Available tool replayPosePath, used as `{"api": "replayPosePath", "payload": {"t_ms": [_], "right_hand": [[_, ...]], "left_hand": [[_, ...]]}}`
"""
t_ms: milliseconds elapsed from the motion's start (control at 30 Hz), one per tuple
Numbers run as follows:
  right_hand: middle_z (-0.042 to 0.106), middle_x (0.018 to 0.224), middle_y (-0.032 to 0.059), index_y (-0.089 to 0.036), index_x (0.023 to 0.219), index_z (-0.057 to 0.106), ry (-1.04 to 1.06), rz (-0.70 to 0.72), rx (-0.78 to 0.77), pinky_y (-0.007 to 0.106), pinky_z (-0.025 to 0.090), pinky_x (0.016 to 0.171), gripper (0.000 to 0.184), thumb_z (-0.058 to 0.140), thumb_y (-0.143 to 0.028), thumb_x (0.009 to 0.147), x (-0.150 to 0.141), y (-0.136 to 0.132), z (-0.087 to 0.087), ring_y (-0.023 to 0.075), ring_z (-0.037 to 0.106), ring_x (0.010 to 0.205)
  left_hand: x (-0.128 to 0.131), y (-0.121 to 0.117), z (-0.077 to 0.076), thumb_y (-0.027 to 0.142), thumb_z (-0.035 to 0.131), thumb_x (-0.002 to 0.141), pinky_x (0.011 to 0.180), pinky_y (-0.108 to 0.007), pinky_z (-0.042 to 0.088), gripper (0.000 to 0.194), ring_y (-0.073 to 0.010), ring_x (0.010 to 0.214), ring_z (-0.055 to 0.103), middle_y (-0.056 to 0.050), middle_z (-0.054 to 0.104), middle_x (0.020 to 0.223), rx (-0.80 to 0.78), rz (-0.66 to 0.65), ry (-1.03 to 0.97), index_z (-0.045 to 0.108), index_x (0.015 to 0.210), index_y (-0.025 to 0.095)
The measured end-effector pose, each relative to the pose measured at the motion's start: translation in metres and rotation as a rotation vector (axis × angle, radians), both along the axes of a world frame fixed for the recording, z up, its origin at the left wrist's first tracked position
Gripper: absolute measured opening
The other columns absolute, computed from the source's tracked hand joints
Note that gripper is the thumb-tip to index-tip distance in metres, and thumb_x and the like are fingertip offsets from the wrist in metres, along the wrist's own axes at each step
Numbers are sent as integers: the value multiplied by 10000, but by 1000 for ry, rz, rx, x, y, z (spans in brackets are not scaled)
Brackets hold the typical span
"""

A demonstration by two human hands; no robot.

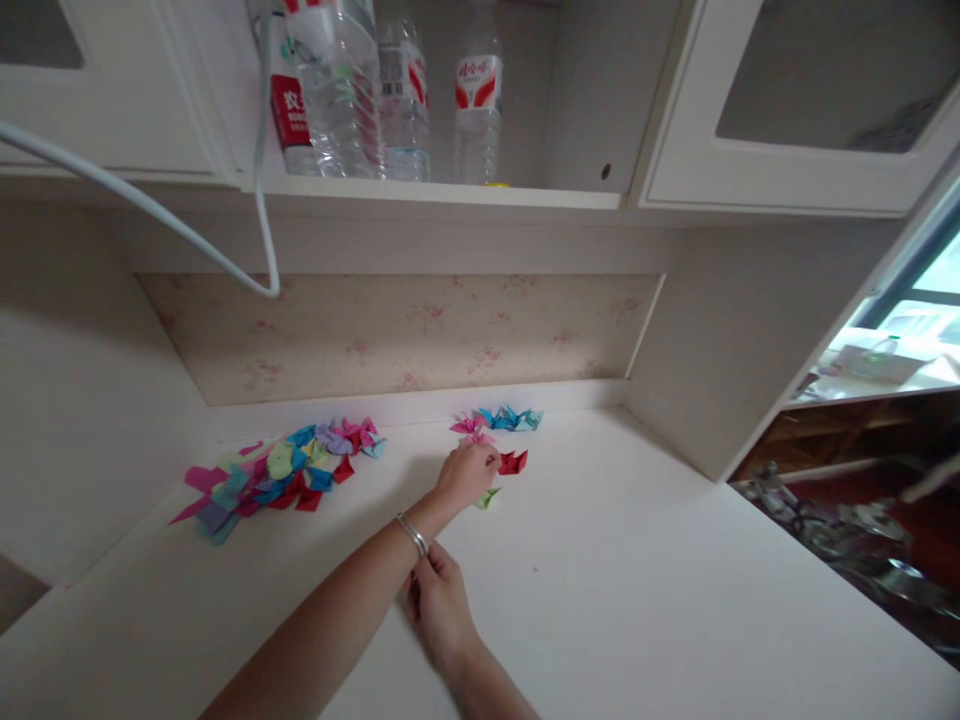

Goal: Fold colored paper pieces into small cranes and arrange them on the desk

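White counter (pixel 637 570) bears a red folded paper (pixel 514 463), a paper pile (pixel 279 461) well left of it. Fingers bent, the left hand (pixel 465 475) is at its left edge, the right hand (pixel 444 608) in front of it. I cannot tell if either pinches anything.

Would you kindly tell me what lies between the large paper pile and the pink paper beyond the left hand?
The head view shows bare white tabletop between the paper pile and pink paper.
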State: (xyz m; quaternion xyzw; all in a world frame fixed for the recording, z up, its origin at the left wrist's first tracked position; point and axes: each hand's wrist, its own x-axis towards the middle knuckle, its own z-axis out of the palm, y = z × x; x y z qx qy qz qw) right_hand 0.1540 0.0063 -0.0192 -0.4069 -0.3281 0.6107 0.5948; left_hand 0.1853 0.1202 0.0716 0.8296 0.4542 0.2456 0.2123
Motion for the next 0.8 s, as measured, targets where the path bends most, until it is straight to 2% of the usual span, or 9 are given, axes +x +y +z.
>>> {"api": "replayPosePath", "payload": {"t_ms": [133, 233, 333, 400, 467, 533, 667, 800], "right_hand": [[410, 497, -66, -156, 707, 581, 83, 31, -26, 194, 169, 410, 157, 553, -309, 725, -1, -2, 12, 64, 271, 420], [435, 476, -57, -149, 702, 610, 87, 26, -65, 199, 204, 415, 137, 558, -275, 693, 1, -4, 22, 72, 284, 421], [537, 508, -9, -124, 685, 649, 34, 9, -25, 234, 337, 469, 176, 596, -291, 675, 6, -6, 29, 114, 416, 479], [639, 632, 50, -111, 707, 678, -19, 8, 21, 281, 423, 560, 228, 630, -332, 683, 10, -8, 33, 185, 541, 618], [691, 788, 92, -111, 770, 699, -70, 11, 72, 323, 466, 657, 283, 638, -381, 711, 15, -9, 36, 254, 593, 800], [701, 880, 107, -118, 826, 706, -117, 10, 106, 355, 480, 732, 323, 623, -419, 741, 19, -10, 38, 288, 590, 923], [695, 969, 114, -119, 930, 700, -162, 25, 115, 387, 463, 843, 386, 609, -456, 766, 23, -10, 40, 297, 580, 1016], [684, 1017, 112, -123, 968, 691, -138, 13, 103, 374, 462, 840, 394, 629, -451, 758, 21, -10, 38, 293, 570, 1036]], "left_hand": [[32, 19, -11, 221, 498, 827, 761, -246, 416, 236, -167, 805, 616, -45, 708, 836, 21, -10, 69, 733, 816, 205], [47, 32, -17, 213, 517, 817, 797, -240, 412, 222, -165, 884, 593, -61, 671, 927, 47, 15, 85, 737, 804, 195], [57, 41, -25, 218, 552, 796, 808, -243, 414, 194, -178, 965, 564, -83, 612, 1028, 61, 60, 90, 741, 779, 179], [62, 44, -31, 210, 547, 797, 794, -254, 420, 199, -186, 966, 561, -93, 593, 1035, 58, 90, 96, 740, 778, 167], [66, 46, -36, 196, 530, 804, 784, -269, 424, 211, -194, 954, 563, -106, 584, 1040, 52, 116, 104, 736, 791, 152], [69, 46, -41, 183, 527, 800, 784, -279, 423, 211, -198, 938, 566, -115, 582, 1054, 45, 129, 113, 732, 782, 139], [72, 46, -49, 162, 519, 792, 783, -298, 425, 213, -199, 873, 585, -126, 597, 1037, 29, 150, 118, 726, 761, 121], [70, 49, -53, 196, 542, 787, 808, -295, 420, 193, -206, 911, 584, -111, 604, 1028, 15, 167, 82, 730, 781, 152]]}}
